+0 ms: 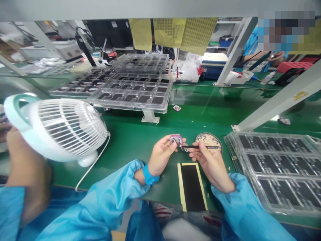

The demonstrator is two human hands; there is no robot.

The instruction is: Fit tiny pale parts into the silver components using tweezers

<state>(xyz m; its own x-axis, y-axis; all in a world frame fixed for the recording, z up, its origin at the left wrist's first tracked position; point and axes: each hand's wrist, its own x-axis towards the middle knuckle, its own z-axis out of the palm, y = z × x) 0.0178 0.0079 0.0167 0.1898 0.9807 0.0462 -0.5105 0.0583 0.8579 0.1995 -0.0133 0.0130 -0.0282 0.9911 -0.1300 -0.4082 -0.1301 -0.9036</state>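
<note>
My left hand (164,149) is closed on a small purple-rimmed device (176,139) with an open, silvery inside facing up. In my right hand (210,160) is a pair of thin black tweezers (198,147), their tip reaching to the device's lower edge. Whether the tip touches it or grips anything is too small to tell. Just behind my right hand sits a round dish (208,138) of small pale bits. Below both hands a black pad (192,187) with yellow tape along its edges lies on the green table.
A white fan (67,129) stands at the left, beside another person's arm (27,174). Clear trays (132,92) are stacked at the back; more trays (278,167) lie at the right. A loose purple-rimmed piece (177,108) rests behind my hands. A slanted metal post (278,97) rises at the right.
</note>
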